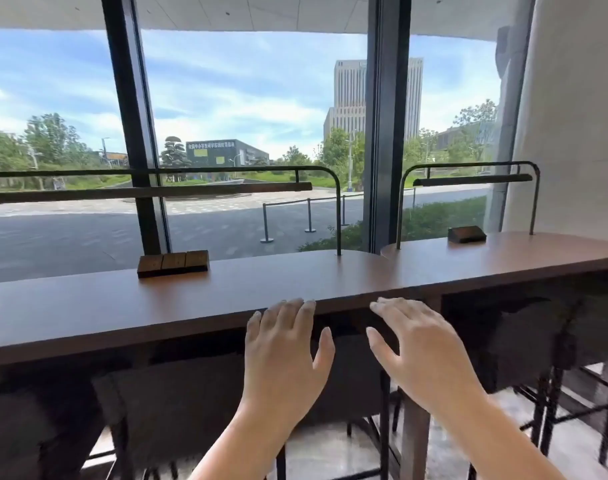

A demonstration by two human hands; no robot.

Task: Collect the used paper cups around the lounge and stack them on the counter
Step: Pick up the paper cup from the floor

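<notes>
A long brown wooden counter [157,299] runs along a window wall. No paper cup shows anywhere in the head view. My left hand [283,351] is held palm down, fingers spread, its fingertips at the counter's front edge. My right hand [424,344] hovers beside it to the right, also palm down with fingers apart, fingertips near the same edge. Both hands hold nothing.
A dark wooden socket block [173,263] sits on the counter at left, another block [466,234] at far right. Two black metal lamp rails [337,216] rise from the counter. Dark bar stools [198,403] stand under it. A white curtain [572,116] hangs at right.
</notes>
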